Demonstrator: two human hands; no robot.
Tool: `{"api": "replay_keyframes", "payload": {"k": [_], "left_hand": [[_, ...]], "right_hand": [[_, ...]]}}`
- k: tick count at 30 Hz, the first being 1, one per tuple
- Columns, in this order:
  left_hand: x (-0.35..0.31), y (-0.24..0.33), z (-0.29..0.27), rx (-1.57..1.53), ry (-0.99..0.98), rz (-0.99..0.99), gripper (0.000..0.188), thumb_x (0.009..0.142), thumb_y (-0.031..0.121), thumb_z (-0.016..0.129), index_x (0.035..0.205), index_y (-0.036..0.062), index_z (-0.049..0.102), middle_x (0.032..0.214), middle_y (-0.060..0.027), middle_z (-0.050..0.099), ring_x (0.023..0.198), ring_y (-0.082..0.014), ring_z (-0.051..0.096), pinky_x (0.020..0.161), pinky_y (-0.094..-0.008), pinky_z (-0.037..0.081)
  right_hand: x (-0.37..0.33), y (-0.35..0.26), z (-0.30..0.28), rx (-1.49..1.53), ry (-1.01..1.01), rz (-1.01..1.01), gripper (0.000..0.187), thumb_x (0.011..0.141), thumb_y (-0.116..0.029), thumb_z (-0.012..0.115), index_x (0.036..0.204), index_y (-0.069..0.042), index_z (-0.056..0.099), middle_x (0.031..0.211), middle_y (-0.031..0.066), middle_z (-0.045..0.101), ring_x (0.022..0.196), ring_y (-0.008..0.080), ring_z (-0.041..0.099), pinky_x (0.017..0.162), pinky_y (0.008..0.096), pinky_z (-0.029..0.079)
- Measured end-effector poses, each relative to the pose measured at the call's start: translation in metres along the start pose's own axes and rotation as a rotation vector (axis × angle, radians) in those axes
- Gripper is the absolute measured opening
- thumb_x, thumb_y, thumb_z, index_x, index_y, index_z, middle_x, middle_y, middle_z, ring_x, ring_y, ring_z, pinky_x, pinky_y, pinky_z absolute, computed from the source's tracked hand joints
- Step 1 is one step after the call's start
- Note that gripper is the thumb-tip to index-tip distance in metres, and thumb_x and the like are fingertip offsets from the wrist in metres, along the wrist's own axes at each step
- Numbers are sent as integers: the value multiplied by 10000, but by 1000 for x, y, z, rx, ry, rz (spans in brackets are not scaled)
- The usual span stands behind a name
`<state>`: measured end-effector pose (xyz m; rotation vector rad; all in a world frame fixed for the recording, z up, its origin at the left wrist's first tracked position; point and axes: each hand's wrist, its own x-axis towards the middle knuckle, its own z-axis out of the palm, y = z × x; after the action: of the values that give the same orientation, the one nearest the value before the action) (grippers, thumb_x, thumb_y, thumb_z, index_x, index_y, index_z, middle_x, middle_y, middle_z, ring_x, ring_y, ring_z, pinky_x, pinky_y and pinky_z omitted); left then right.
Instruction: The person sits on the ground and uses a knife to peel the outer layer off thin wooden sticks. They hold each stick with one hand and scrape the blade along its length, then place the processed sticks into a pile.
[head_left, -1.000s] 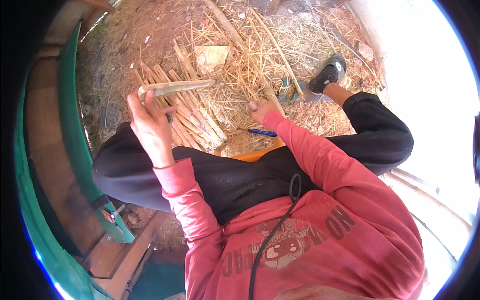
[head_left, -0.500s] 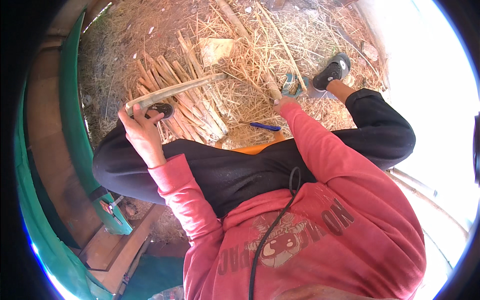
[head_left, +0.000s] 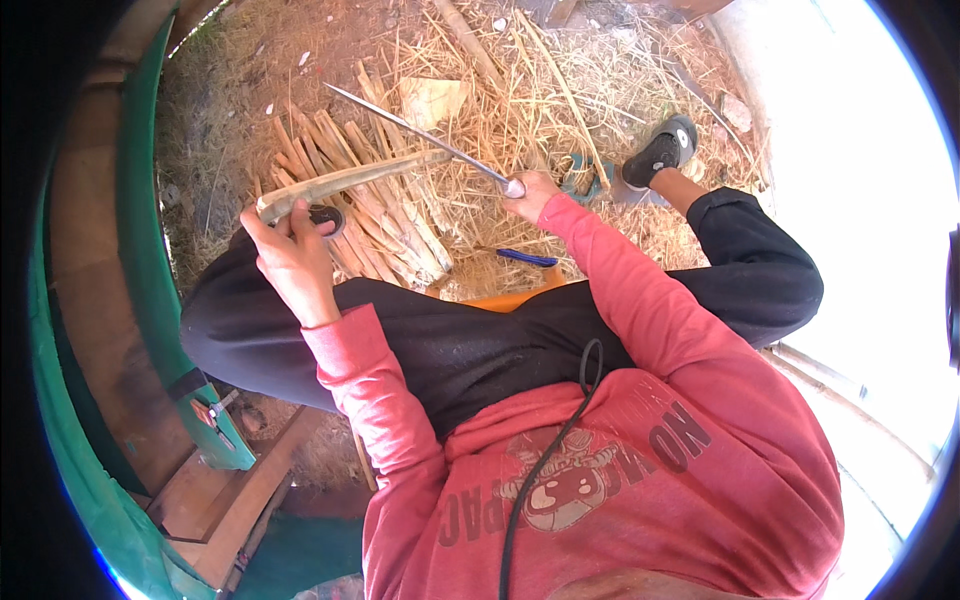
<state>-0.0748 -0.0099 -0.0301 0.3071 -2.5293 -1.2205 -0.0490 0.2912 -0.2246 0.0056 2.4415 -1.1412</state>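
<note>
A long split strip of wood, bamboo by its look [head_left: 350, 182], slants away from my left hand [head_left: 298, 265]. The fingers and thumb of that hand pinch its near end. My right hand [head_left: 530, 198] is closed around the handle of a long, narrow-bladed knife [head_left: 415, 130]. The blade points forward and to the left, crossing the strip's far end in the picture; I cannot tell if they touch. Below the strip lies a pile of similar split strips [head_left: 395, 235] on the ground.
Straw and shavings [head_left: 500, 130] cover the ground, with a pale wood block [head_left: 432, 100] beyond the pile. A blue-handled tool [head_left: 527, 257] lies near an orange seat edge [head_left: 505, 300]. My shod foot [head_left: 665, 148] is at right, beside a teal object [head_left: 580, 175]. Green-edged boards [head_left: 140, 270] stand left.
My right hand has moved slightly left, and the knife blade now shows plainly, swung to point forward-left across the strip. My left hand keeps its pinch on the strip, barely shifted.
</note>
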Motion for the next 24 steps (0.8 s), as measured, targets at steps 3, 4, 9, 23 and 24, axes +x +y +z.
{"api": "replay_keyframes", "payload": {"k": [3,4,9,23,24], "left_hand": [[-2,-1,-2,22,-4,-23,369,976,109,597,1246,-30,388,740,-150,720,625,-152,690,532,-252,483],[-2,-5,-6,23,10,-42,369,976,109,597,1246,-31,389,740,-150,720,631,-156,696,544,-255,489],[-1,-1,-4,69,30,9,359,965,119,622,1213,-18,402,785,-173,725,642,-183,716,585,-287,522],[-3,3,-1,-33,104,100,368,980,331,652,1114,-8,602,750,-148,740,628,-121,692,548,-245,494],[-5,3,-2,-32,118,98,356,980,313,656,1114,-14,604,759,-144,740,634,-123,695,552,-247,499]], "right_hand": [[-5,32,22,-86,3,333,366,835,-296,684,1056,-4,691,998,217,711,903,365,701,826,448,561],[-12,49,32,-222,81,439,381,838,-366,690,1000,-22,702,956,233,707,941,378,691,845,452,549],[-9,113,19,-280,-113,612,662,933,-562,502,1185,32,651,1103,284,671,1075,423,649,925,479,515],[0,57,-48,284,-13,588,308,770,-163,767,988,29,666,705,94,641,565,180,621,523,324,506],[0,54,-45,128,-15,614,344,839,-268,719,1032,9,657,791,105,683,666,216,676,647,344,545]]}}
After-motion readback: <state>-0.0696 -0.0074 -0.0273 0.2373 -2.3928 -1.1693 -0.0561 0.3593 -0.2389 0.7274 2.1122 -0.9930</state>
